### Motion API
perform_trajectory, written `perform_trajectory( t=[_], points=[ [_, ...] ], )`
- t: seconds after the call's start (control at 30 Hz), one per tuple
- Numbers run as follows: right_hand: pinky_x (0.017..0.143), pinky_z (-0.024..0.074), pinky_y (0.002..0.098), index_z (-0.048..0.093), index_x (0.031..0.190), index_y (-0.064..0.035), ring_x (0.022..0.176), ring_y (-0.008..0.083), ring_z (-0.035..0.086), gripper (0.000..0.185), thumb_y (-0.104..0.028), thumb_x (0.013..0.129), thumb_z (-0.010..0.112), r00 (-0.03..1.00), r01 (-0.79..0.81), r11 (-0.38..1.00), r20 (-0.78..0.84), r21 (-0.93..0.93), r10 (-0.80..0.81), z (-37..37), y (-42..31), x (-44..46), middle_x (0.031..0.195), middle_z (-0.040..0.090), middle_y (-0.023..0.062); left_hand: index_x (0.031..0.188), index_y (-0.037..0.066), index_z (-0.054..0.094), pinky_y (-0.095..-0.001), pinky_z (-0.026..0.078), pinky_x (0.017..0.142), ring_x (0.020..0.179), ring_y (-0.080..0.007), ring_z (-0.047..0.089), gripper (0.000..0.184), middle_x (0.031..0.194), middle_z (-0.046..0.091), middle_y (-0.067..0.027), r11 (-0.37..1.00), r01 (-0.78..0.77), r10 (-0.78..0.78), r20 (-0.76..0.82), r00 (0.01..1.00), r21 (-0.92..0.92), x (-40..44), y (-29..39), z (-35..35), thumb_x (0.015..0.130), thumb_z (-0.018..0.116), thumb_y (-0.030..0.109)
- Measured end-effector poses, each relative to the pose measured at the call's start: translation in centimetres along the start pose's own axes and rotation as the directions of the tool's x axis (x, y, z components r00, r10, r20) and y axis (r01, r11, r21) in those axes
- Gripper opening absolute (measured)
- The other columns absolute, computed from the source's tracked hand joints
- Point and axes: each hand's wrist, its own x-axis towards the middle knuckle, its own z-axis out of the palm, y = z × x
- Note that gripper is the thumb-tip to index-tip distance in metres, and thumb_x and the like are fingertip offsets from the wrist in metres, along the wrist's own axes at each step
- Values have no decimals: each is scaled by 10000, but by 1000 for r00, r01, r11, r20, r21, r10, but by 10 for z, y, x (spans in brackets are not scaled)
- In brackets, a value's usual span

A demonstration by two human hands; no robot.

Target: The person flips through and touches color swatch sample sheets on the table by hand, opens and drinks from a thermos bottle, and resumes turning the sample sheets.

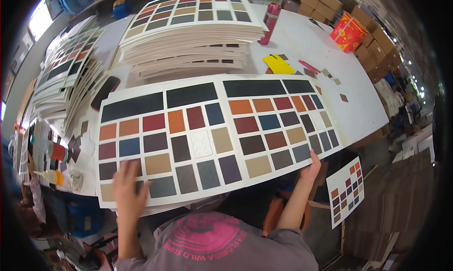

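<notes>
A wide folded sample board [231, 129] with rows of coloured swatches lies across the near side of the white table. My left hand [130, 191] rests over the board's lower left swatches, slightly blurred, its fingers apart. At the lower right edge my right hand [310, 166] holds the board, with the thumb or a finger on top and the other fingers hidden beneath. More sheets show under the board's lower left edge.
Behind is a tall stack of boards [184, 44]; another stack [66, 82] leans at left beside a dark phone [104, 92]. A red bottle [270, 23], yellow piece [278, 64], loose swatches and a red tub [348, 33] stand or lie farther right. Glue bottle [51, 177] at left.
</notes>
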Motion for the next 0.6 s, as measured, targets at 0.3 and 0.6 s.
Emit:
perform_trajectory(
  t=[0.3,0.6],
  points=[
    [893,501,403,535,1123,135,983,321,628,338,-86,868,525,999,-43,998,19,55,42,17,-5,-4,1090,618,221,1180,-66,531,-411,393,941,1140,-367,498,440,1218,522,-221,910,394,-408,-107,907,-132,-34,-75,-39,862,608,227],
    [946,481,452,544,1138,79,1040,321,608,300,-73,883,505,1000,26,944,-25,329,-19,57,-5,-40,1112,618,199,1257,-76,469,-287,483,839,934,-207,614,521,1080,607,-140,94,182,-361,137,922,-979,-23,-103,-61,770,612,44]
  ],
)
